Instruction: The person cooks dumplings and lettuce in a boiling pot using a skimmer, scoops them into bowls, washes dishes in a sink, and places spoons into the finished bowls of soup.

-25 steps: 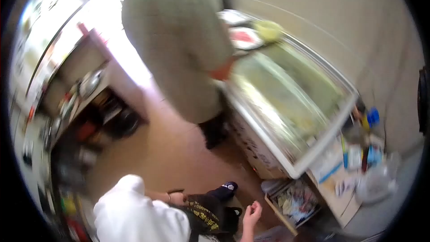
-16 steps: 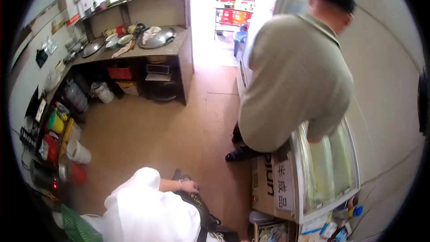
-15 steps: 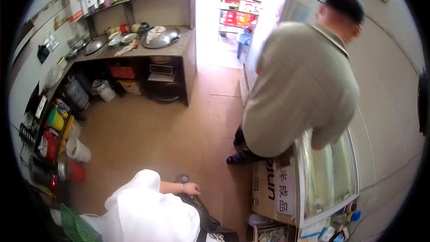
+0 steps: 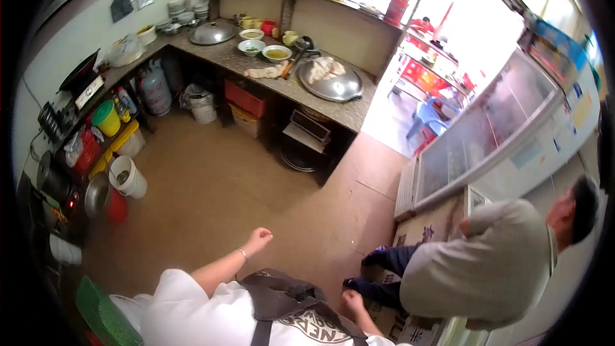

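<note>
My left hand (image 4: 259,241), with a bracelet at the wrist, hangs over the brown floor (image 4: 211,198) with its fingers curled together and nothing visible in them. Lower right, my right hand (image 4: 352,302) is loosely closed beside my dark apron (image 4: 288,295), near the dark shoes of a co-worker; no object shows in it. Neither hand touches anything that I can make out.
A person in a grey-green shirt (image 4: 480,269) bends at the right, by a glass-door fridge (image 4: 487,128). Along the back runs a counter (image 4: 346,112) with bowls (image 4: 277,54) and a domed metal lid (image 4: 330,83). A white bucket (image 4: 128,177) stands at the left.
The view has swung left toward the counter, so the co-worker now appears lower right. My left hand has lifted away from my apron, and my right hand has come into view.
</note>
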{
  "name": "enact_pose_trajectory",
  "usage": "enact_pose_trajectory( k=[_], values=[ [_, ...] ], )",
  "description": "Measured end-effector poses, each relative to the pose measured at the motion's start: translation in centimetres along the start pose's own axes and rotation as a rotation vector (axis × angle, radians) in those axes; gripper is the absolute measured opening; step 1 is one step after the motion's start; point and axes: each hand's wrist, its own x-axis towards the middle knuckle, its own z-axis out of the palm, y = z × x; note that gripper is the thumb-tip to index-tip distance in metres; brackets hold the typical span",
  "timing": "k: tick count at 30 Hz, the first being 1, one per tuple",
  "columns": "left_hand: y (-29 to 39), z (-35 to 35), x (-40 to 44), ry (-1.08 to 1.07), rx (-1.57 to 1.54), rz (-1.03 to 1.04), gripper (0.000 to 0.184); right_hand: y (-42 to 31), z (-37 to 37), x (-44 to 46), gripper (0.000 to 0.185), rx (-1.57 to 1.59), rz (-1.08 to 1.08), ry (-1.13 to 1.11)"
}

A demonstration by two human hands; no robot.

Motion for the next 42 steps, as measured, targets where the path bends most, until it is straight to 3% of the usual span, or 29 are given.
enact_pose_trajectory(
  k=[1, 2, 4, 7, 10, 12, 14, 16, 21, 23, 28, 30, 31, 32, 34, 35, 36, 39, 42],
  values=[
    [-0.4, -0.7, 0.7, 0.062, -0.092, -0.03, 0.023, 1.0, -0.9, 6.6, 0.013, -0.161, -0.088, 0.001],
    [-0.7, -1.4, 1.5, 0.12, -0.18, -0.061, 0.022, -4.1, -2.4, 9.8, 0.017, -0.076, -0.167, 0.069],
    [-0.8, -2.3, 3.0, 0.134, -0.19, -0.127, 0.022, -13.9, -4.8, 14.4, 0.02, -0.014, -0.086, 0.077],
    [-1.6, -3.8, 6.6, 0.134, -0.163, -0.197, 0.019, -18.7, -4.1, 22.6, 0.024, -0.002, -0.077, 0.023],
    [-0.6, -5.5, 13.0, 0.21, -0.163, -0.266, 0.018, -21.5, -1.0, 28.4, 0.027, -0.023, -0.015, -0.197],
    [2.6, -6.5, 17.8, 0.266, -0.19, -0.231, 0.018, -23.3, 0.9, 31.5, 0.027, -0.093, -0.063, -0.397],
    [6.1, -8.4, 22.1, 0.344, -0.172, -0.211, 0.022, -26.4, 2.2, 34.3, 0.027, -0.325, -0.151, -0.444],
    [11.0, -10.2, 26.3, 0.32, -0.179, -0.085, 0.021, -29.4, 3.0, 37.6, 0.027, -0.307, -0.216, -0.475],
    [19.2, -15.6, 38.2, 0.299, -0.339, -0.053, 0.017, -40.2, 3.8, 45.7, 0.028, -0.341, -0.341, -0.464],
    [21.5, -17.8, 44.4, 0.274, -0.303, -0.042, 0.017, -43.6, 4.7, 48.9, 0.028, -0.185, -0.349, -0.391],
    [26.1, -22.4, 64.8, 0.232, -0.128, 0.145, 0.021, -47.7, 7.7, 54.5, 0.028, 0.036, -0.178, -0.29],
    [21.8, -22.8, 77.2, 0.248, 0.085, 0.353, 0.023, -47.6, 9.2, 54.9, 0.029, 0.04, -0.069, -0.195],
    [22.8, -22.4, 80.3, 0.252, 0.133, 0.33, 0.028, -45.8, 10.8, 55.7, 0.028, 0.124, 0.054, -0.142],
    [25.8, -22.4, 80.8, 0.288, 0.274, 0.441, 0.029, -47.3, 11.5, 55.3, 0.028, 0.202, 0.211, -0.102],
    [31.2, -22.4, 80.0, 0.242, 0.607, 0.298, 0.033, -48.9, 12.6, 55.1, 0.03, 0.149, 0.225, -0.08],
    [30.1, -22.1, 81.3, 0.259, 0.57, 0.384, 0.039, -50.5, 13.0, 54.9, 0.03, 0.209, 0.225, -0.102],
    [30.9, -21.8, 80.9, 0.3, 0.528, 0.342, 0.044, -52.6, 13.0, 54.5, 0.03, 0.219, 0.251, -0.086],
    [31.0, -21.6, 81.8, 0.137, 0.497, 0.154, 0.054, -56.1, 14.3, 55.4, 0.028, 0.34, 0.29, -0.054],
    [31.8, -21.4, 82.0, 0.147, 0.365, 0.165, 0.036, -57.9, 14.4, 56.4, 0.028, 0.258, 0.293, -0.057]
  ],
)
